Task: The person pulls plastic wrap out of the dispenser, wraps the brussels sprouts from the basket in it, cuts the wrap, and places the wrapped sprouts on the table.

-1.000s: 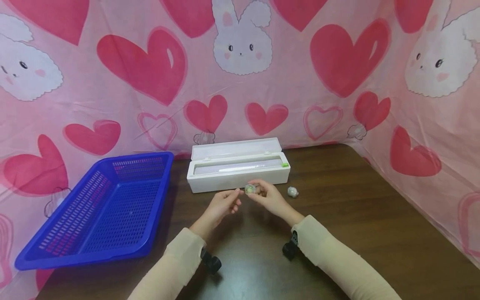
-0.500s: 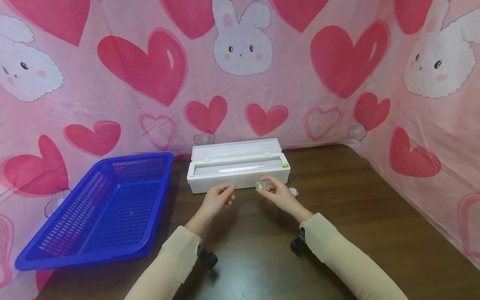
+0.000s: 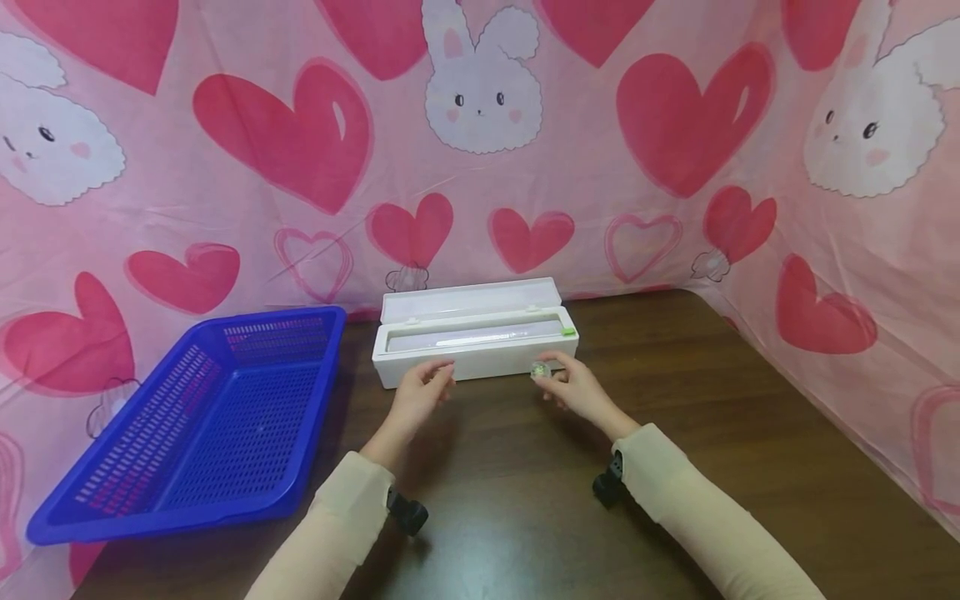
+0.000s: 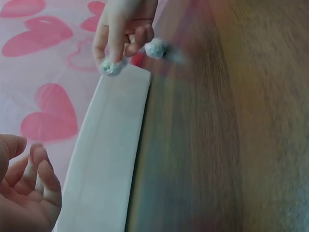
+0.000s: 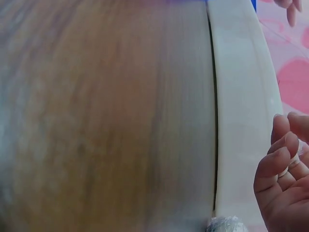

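Observation:
My right hand (image 3: pixel 583 397) pinches a small round thing wrapped in clear film (image 3: pixel 540 370), with some green showing inside, between thumb and fingers. It hovers by the front right of a long white cling film dispenser (image 3: pixel 480 364), whose lid (image 3: pixel 472 301) is raised and whose green slider (image 3: pixel 567 331) sits at the right end. Near the dispenser's front left, my left hand (image 3: pixel 414 402) has loosely bent fingers and nothing visible in them. A second film-wrapped ball (image 4: pixel 156 48) lies on the table beyond the right hand in the left wrist view; the right hand hides it in the head view.
A blue plastic basket (image 3: pixel 315 433) with perforated sides stands at the left on the dark wooden table (image 3: pixel 510 500). Pink cloth (image 3: pixel 585 175) printed with hearts and rabbits hangs behind and along the right side.
My hands have drawn apart: the left moved left off the wrapped thing, the right carried it to the right. The ball on the table has become hidden behind the right hand in the head view.

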A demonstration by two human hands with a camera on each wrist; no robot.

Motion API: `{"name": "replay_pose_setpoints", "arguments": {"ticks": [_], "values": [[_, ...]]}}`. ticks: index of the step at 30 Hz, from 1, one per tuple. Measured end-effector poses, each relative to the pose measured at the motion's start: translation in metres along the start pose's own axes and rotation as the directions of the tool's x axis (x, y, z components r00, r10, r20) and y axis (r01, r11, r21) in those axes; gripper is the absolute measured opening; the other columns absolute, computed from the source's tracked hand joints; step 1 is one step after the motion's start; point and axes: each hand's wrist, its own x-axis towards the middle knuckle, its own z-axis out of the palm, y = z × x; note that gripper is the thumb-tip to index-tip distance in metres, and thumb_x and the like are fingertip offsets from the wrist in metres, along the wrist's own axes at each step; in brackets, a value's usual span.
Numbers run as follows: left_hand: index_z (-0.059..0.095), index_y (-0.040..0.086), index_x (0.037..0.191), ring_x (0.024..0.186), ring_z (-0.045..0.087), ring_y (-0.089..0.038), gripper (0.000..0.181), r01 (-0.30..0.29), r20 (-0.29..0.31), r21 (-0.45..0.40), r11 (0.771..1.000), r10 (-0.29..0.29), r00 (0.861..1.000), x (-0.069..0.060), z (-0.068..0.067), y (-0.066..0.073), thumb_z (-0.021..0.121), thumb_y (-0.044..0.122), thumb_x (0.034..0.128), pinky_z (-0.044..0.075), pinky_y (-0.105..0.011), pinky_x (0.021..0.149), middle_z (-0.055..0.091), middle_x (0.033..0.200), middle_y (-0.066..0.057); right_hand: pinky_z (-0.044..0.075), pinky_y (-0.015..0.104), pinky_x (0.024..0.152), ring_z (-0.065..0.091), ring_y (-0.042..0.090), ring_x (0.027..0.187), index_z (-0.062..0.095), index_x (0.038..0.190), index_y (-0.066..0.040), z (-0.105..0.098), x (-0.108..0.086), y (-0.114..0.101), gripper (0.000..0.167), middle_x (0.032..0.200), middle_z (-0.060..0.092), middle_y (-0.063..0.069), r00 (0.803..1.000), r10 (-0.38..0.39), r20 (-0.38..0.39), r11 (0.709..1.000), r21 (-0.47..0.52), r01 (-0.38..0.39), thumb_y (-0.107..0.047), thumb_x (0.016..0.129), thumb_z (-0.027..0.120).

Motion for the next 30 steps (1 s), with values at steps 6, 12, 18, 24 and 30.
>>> {"name": "replay_pose_setpoints", "arguments": {"ticks": [6, 12, 18, 24, 30], "values": [[0.060, -0.004, 0.115, 0.073, 0.061, -0.030, 0.028, -0.096, -0.058, 0.131, 0.987, 0.105, 0.993, 0.000, -0.003, 0.000, 0.056, 0.009, 0.0910, 0.050, -0.031, 0.063, 0.061, 0.091, -0.018, 0.036, 0.026, 0.042, 0.042, 0.013, 0.043, 0.048, 0.120, -0.003, -0.004, 0.000, 0.003, 0.035, 0.060, 0.057, 0.006, 0.993, 0.119, 0.001, 0.992, -0.034, -0.119, -0.010, 0.088, 0.062], [0.062, -0.003, 0.113, 0.078, 0.059, -0.029, 0.026, -0.165, -0.071, 0.223, 0.961, 0.185, 0.980, 0.000, -0.006, -0.003, 0.058, 0.008, 0.0898, 0.048, -0.032, 0.064, 0.063, 0.092, -0.016, 0.035, 0.025, 0.041, 0.042, 0.014, 0.042, 0.048, 0.116, -0.008, -0.007, -0.001, 0.006, 0.030, 0.060, 0.057, 0.006, 0.978, 0.209, 0.006, 0.975, -0.080, -0.208, -0.011, 0.089, 0.061], [0.062, -0.002, 0.113, 0.080, 0.059, -0.027, 0.026, -0.171, -0.083, 0.241, 0.955, 0.196, 0.977, 0.000, -0.008, -0.006, 0.058, 0.009, 0.0893, 0.048, -0.035, 0.066, 0.064, 0.094, -0.016, 0.033, 0.025, 0.039, 0.041, 0.013, 0.041, 0.048, 0.111, -0.009, -0.009, -0.003, 0.009, 0.025, 0.058, 0.057, 0.006, 0.971, 0.238, 0.029, 0.964, -0.126, -0.233, -0.011, 0.089, 0.061], [0.062, -0.001, 0.114, 0.083, 0.058, -0.028, 0.027, -0.151, -0.086, 0.248, 0.957, 0.177, 0.980, -0.001, -0.010, -0.007, 0.058, 0.011, 0.0899, 0.048, -0.037, 0.068, 0.063, 0.094, -0.016, 0.032, 0.024, 0.040, 0.040, 0.014, 0.042, 0.048, 0.110, -0.008, -0.010, -0.007, 0.010, 0.023, 0.058, 0.057, 0.006, 0.956, 0.279, 0.089, 0.946, -0.195, -0.258, -0.011, 0.090, 0.058], [0.062, -0.002, 0.112, 0.082, 0.058, -0.029, 0.026, -0.155, -0.079, 0.251, 0.956, 0.179, 0.981, -0.001, -0.011, -0.008, 0.059, 0.010, 0.0895, 0.048, -0.036, 0.068, 0.063, 0.093, -0.015, 0.035, 0.024, 0.041, 0.042, 0.014, 0.043, 0.048, 0.111, -0.007, -0.009, -0.008, 0.008, 0.022, 0.056, 0.057, 0.007, 0.946, 0.305, 0.111, 0.933, -0.235, -0.273, -0.009, 0.091, 0.057]]}}
